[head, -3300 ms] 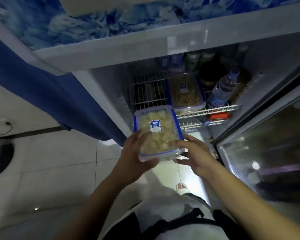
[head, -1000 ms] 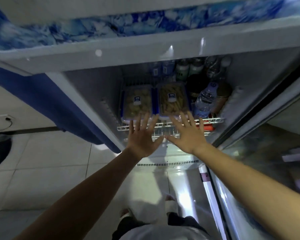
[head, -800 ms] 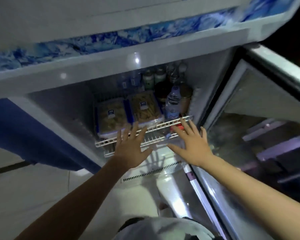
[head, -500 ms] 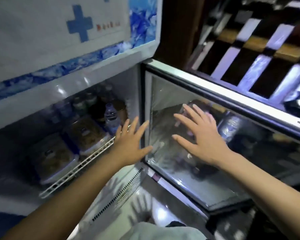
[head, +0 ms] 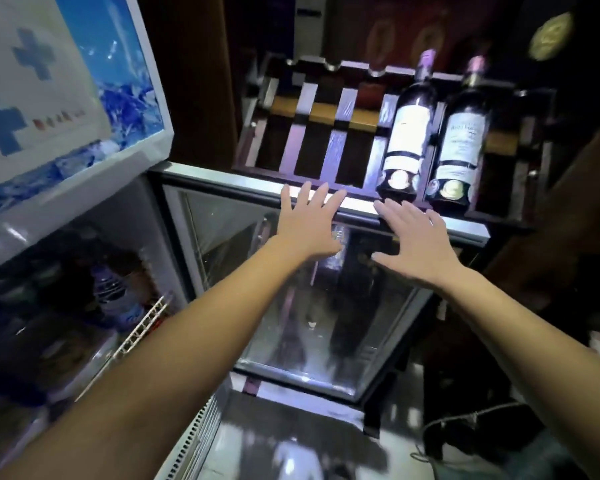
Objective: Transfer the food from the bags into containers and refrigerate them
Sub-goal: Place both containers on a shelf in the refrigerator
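Open fridge door [head: 291, 289], both hands' fingers [head: 305, 199] spread, empty

The fridge top panel [head: 49, 98] is white with blue crosses and an icy blue border — two dark wine bottles [head: 409, 133] wear pale labels.
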{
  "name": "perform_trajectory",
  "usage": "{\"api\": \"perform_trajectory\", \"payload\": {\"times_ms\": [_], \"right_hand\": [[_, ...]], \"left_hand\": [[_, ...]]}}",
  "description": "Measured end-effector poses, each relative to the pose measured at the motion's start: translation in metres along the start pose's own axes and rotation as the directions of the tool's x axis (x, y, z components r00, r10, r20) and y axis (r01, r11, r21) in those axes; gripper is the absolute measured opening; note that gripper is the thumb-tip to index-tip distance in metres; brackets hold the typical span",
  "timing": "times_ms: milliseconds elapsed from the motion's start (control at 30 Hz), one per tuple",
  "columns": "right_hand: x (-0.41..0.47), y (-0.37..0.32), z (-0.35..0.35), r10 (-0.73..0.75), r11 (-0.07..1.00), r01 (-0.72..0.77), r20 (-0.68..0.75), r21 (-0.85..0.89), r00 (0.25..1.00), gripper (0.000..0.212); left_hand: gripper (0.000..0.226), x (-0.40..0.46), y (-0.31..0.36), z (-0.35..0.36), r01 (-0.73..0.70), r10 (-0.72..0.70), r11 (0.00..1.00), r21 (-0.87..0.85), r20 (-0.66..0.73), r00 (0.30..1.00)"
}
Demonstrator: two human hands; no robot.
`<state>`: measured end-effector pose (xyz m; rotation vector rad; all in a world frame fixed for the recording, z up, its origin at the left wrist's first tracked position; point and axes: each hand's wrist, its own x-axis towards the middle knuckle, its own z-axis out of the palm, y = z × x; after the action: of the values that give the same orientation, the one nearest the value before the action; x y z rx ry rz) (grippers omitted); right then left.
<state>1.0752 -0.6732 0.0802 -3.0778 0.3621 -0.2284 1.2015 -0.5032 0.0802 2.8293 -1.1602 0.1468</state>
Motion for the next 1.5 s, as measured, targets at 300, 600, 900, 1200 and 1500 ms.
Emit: {"api": "perform_trajectory", "payload": {"times_ms": [300,600,900,1200,1500], "right_hand": [[-0.042,0.008,-0.044,-0.331,0.937,0.304,0.161,0.173,0.930,0.090],[-0.074,-0.007,-0.065,-0.688,0.633,0.430,0.212,0.644,0.694,0.052],[-0.069,-0.097,-0.022,-0.924,0.286,0.589,0.056,0.756,0.377,0.057],[-0.068,-0.233,0.012,-0.972,0.086,0.645,-0.078,0.759,0.221,0.069],[-0.050,-0.342,0.041,-0.976,0.157,0.871,-0.058,0.466,0.208,0.083]], "left_hand": [[0.076,-0.060,-0.021,-0.005,-0.118,0.112,0.990,-0.081,-0.080,0.991],[0.061,-0.159,-0.023,-0.021,0.074,-0.122,0.871,-0.486,-0.067,0.990],[0.071,-0.285,-0.023,-0.074,0.413,-0.373,0.853,-0.319,0.181,0.910],[0.067,-0.433,-0.003,-0.107,0.713,-0.647,0.610,-0.346,0.301,0.700],[0.089,-0.468,-0.044,-0.036,0.879,-0.869,0.443,0.174,-0.157,0.469]]}}
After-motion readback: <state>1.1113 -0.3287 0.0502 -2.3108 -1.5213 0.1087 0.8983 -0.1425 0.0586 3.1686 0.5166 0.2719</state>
